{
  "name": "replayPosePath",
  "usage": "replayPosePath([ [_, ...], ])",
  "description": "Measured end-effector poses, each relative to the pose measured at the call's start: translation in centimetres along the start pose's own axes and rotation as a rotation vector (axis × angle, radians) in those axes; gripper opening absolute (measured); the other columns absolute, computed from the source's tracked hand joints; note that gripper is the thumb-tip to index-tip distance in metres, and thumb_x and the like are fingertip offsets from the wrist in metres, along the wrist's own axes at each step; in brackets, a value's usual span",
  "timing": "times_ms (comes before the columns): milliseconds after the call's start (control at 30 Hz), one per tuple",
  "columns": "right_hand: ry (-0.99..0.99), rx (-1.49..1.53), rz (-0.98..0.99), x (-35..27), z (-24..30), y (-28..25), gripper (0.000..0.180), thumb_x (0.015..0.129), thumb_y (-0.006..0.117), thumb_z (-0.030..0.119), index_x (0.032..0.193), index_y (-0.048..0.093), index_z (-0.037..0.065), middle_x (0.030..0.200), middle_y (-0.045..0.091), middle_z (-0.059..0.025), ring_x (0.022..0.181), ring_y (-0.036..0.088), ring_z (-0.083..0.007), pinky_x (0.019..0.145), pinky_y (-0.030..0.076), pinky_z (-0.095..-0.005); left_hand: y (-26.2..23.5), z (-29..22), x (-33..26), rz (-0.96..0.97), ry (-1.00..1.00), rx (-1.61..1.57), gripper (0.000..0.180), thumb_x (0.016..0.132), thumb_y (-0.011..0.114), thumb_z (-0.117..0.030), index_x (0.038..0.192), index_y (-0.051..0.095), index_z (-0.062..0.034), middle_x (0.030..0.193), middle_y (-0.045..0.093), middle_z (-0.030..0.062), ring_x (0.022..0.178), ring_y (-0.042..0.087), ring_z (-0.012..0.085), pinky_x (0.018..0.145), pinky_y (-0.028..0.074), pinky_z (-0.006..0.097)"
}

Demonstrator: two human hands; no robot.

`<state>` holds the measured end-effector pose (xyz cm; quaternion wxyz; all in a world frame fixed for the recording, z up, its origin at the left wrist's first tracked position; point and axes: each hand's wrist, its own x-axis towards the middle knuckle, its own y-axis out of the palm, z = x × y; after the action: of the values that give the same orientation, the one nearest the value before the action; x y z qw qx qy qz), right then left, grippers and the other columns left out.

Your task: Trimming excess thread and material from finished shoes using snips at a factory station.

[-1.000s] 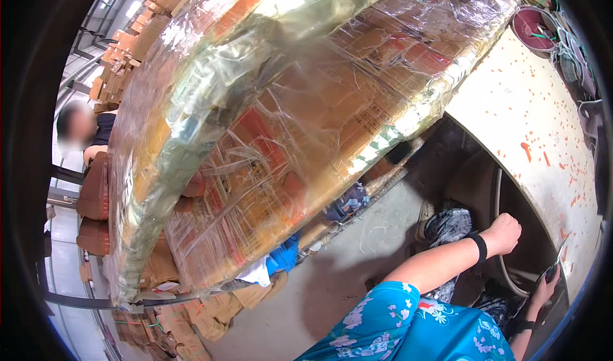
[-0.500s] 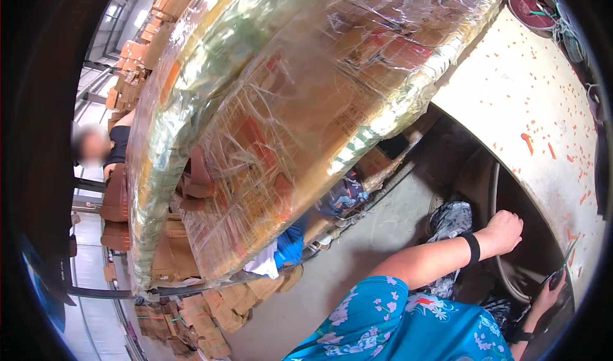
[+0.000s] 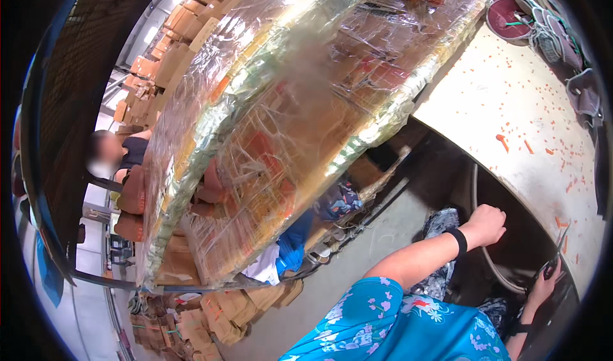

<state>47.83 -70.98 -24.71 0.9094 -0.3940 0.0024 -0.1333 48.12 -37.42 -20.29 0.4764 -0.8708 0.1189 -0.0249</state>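
Left hand (image 3: 486,225) is curled into a fist, its forearm (image 3: 418,262) reaching in from below with a black band (image 3: 458,243) at the wrist; whether it encloses anything cannot be told. Right hand (image 3: 544,287) grips scissors (image 3: 557,255) by their dark handles, just beside the edge of the worktop (image 3: 463,92). Their long axis runs steeply, blades pointing up and slightly right. That edge slants down to the right; a dark gap (image 3: 519,233) opens between it and the fist, and grey floor (image 3: 383,233) spreads leftward. Orange scraps (image 3: 502,142) dot the worktop. Film-wrapped cardboard (image 3: 313,121) fills the upper middle.
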Motion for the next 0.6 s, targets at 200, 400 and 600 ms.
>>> replayPosePath([
  [200, -0.029, 0.001, 0.061, -0.5, 8.0, -0.7, 0.051, 0.077, 0.058, 0.002, 0.127, 0.048, 0.008, 0.119, 0.055, -0.0108, 0.092, 0.063, -0.0217, 0.079, 0.05, -0.0312, -1.1, -0.4, 1.1, -0.001, -0.054, -0.05, 0.031, 0.081, 0.055, -0.034, 0.077, 0.065, -0.0047, 0.081, 0.065, 0.0173, 0.078, 0.064, 0.0341, 0.067, 0.051, 0.046],
  [400, 0.046, 0.096, 0.056, 0.5, 8.4, -2.0, 0.054, 0.072, 0.066, 0.011, 0.123, 0.051, 0.012, 0.096, 0.065, -0.0101, 0.082, 0.064, -0.0217, 0.073, 0.052, -0.031, -0.5, -0.7, 2.1, 0.071, -0.006, 0.137, 0.036, 0.084, 0.05, -0.04, 0.09, 0.064, -0.0074, 0.088, 0.065, 0.0171, 0.085, 0.062, 0.0362, 0.072, 0.049, 0.047],
  [600, -0.053, 0.357, -0.136, -1.9, 6.1, -5.5, 0.056, 0.074, 0.065, 0.013, 0.126, 0.045, 0.015, 0.088, 0.063, -0.0157, 0.081, 0.063, -0.0296, 0.073, 0.05, -0.0386, 0.7, 0.7, 3.2, 0.043, 0.033, 0.274, 0.032, 0.084, 0.055, -0.038, 0.094, 0.067, -0.0099, 0.086, 0.066, 0.0155, 0.083, 0.063, 0.036, 0.069, 0.049, 0.046],
])
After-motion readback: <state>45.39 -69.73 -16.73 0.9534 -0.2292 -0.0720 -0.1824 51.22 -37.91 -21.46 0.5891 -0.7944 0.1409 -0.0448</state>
